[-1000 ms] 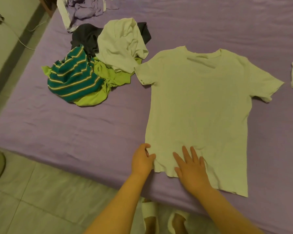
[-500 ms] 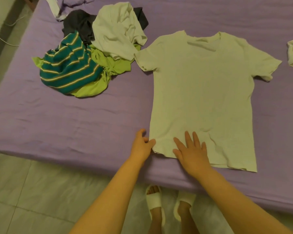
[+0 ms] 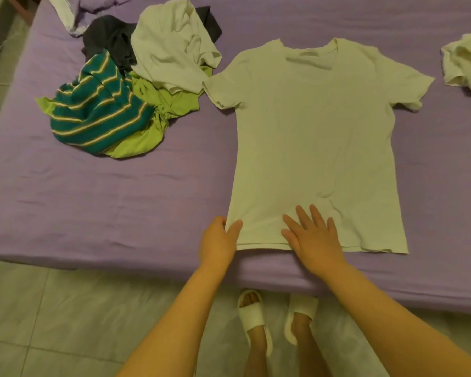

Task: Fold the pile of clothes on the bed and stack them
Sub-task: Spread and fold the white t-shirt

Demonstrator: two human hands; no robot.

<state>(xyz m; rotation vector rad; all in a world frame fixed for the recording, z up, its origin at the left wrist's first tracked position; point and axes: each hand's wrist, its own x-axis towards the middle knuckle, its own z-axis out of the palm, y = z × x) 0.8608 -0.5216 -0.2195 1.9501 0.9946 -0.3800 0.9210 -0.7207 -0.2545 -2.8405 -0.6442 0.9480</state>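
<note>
On the purple bed (image 3: 98, 202), the pale T-shirt (image 3: 316, 142) lies spread flat with its hem at six o'clock, where the left hand (image 3: 219, 244) pinches the hem's nine o'clock corner between thumb and fingers, the right hand (image 3: 314, 239) presses flat with fingers splayed, and the unfolded pile (image 3: 131, 85) sits at ten o'clock.

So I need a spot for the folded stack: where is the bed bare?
Bare sheet lies between the unfolded pile and the bed's near edge, left of the spread T-shirt. A narrower strip runs right of the shirt, below the crumpled white garment. The upper left is crowded.
</note>
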